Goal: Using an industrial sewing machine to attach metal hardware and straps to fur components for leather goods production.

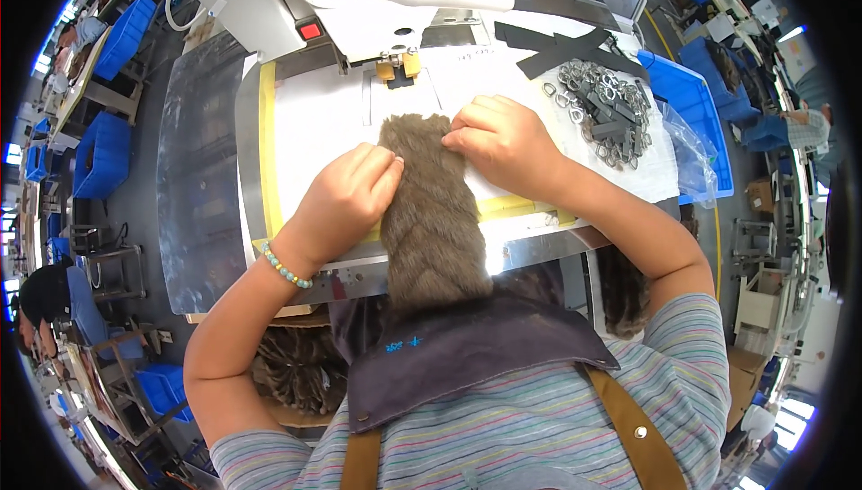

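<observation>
A long strip of brown fur (pixel 426 194) lies over the near edge of the machine's white work surface and hangs toward my dark apron. My left hand (pixel 353 186) pinches its left edge near the far end. On the opposite edge, a little farther away, my right hand (pixel 505 144) grips the fur between thumb and fingers. Just beyond the fur's far end sits the sewing machine's head (pixel 398 68), with brass-coloured parts and a dark block under it. Fur and machine head appear apart.
Right of my right hand lies a pile of metal rings with black straps (pixel 611 113), and dark strips (pixel 566 50) lie behind it. A blue bin (pixel 687 104) with clear plastic stands at the right. Bundled fur pieces (pixel 301 369) rest below the table at left.
</observation>
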`<state>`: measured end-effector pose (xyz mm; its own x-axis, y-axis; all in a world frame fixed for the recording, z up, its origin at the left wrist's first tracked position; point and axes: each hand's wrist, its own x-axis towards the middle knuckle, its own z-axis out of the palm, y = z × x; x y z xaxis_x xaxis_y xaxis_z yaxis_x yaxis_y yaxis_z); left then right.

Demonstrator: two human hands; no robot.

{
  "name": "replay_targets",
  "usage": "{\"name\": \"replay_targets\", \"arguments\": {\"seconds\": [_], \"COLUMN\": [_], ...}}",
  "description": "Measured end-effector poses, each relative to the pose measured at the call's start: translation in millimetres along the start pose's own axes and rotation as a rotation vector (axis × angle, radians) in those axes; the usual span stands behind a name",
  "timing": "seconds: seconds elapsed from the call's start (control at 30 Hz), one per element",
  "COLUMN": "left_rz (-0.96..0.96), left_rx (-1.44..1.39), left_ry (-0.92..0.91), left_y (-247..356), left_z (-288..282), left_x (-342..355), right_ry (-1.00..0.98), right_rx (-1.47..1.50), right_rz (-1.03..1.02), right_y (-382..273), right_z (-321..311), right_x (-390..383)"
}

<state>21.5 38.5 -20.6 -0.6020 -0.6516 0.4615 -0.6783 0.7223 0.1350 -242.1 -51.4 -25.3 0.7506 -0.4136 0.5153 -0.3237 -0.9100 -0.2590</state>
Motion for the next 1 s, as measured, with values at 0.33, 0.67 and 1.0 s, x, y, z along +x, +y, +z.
{"name": "replay_targets", "arguments": {"seconds": [0.33, 0.67, 1.0], "left_rz": [-0.041, -0.072, -0.193], "left_rx": [0.107, 0.101, 0.031], "left_ry": [0.074, 0.152, 0.178], "left_y": [-25.7, -54.4, -55.1], "left_z": [4.3, 17.8, 20.2], "left_x": [16.0, 28.2, 29.2], "right_ry": [0.097, 0.126, 0.119], "right_rx": [-0.042, -0.050, -0.007], "right_rz": [0.032, 0.055, 0.144], "right_y": [17.8, 43.8, 41.4], "right_z": [5.0, 17.4, 17.6], "right_x": [22.7, 39.7, 39.8]}}
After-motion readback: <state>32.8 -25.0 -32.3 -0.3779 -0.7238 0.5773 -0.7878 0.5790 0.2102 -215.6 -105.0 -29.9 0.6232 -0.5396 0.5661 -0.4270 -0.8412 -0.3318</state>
